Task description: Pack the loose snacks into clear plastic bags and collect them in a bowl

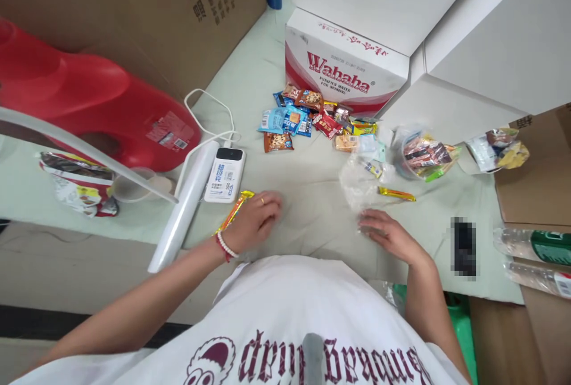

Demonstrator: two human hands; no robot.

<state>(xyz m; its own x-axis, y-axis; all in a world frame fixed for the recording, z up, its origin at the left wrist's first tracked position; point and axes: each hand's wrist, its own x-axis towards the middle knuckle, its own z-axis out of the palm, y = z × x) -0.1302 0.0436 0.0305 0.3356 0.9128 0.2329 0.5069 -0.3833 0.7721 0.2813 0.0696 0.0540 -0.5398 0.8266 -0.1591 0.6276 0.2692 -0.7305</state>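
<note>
Head view. Both hands rest low on the pale tabletop [312,218], just in front of the body. Left hand [252,221]: fingers loosely curled, palm down, gripping nothing that we can see; it lies on or right against the near end of a yellow-orange snack stick [235,209], which runs up toward the white power bank [224,174]. Right hand [388,235]: flat, fingers spread a little, holding nothing; fingertips at the near edge of a crumpled clear plastic bag [359,180]. A second gold stick [397,194] lies just beyond, apart from the hand.

Farther back: a loose heap of small snack packets [307,117] against the Wahaha carton [343,66]; a clear bag already holding snacks [426,156] to the right. A red jug [98,105] stands at left.

We judge the step as between picks, sorting snacks into bags. A next move would call for closing the left fingers round the stick and the right hand holding the empty bag's mouth open; the thin film looks limp.
</note>
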